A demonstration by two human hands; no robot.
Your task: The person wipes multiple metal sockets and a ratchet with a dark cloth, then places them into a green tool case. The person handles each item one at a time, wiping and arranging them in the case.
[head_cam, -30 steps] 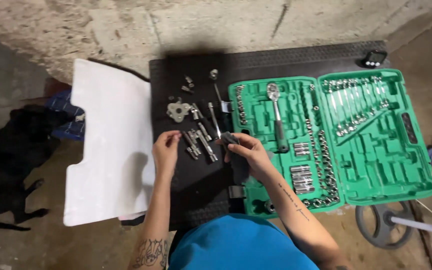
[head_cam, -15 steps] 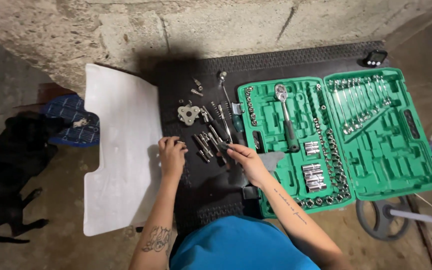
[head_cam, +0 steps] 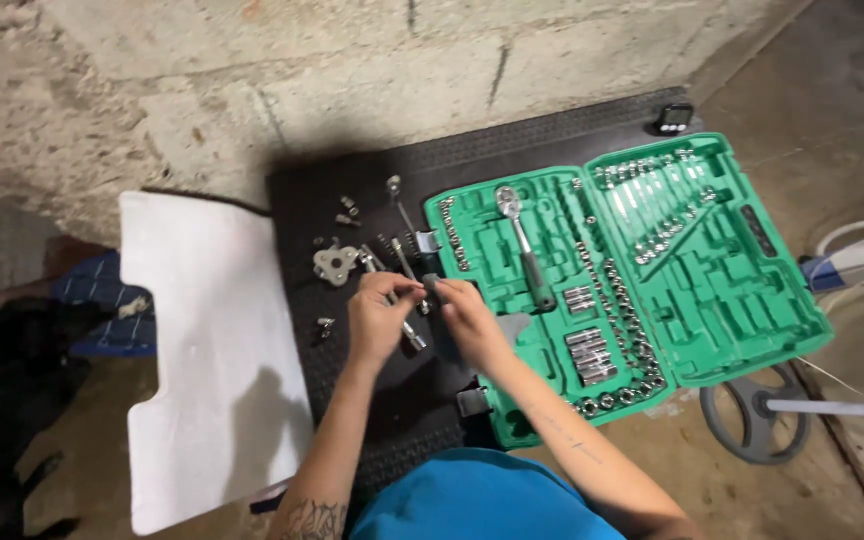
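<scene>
Centrally, just left of the green socket-set case (head_cam: 742, 300), 2 hands are brought together over the black rubber mat (head_cam: 392, 400). The left hand (head_cam: 377, 320) is closed on a slim chrome extension bar (head_cam: 414, 335); the right hand (head_cam: 467, 315) is pinched on a small dark socket piece (head_cam: 431, 283). The step is judged best done with the parts aligned squarely, above the mat. Loose chrome bits (head_cam: 337, 265) are seen at upper left of the mat.
</scene>
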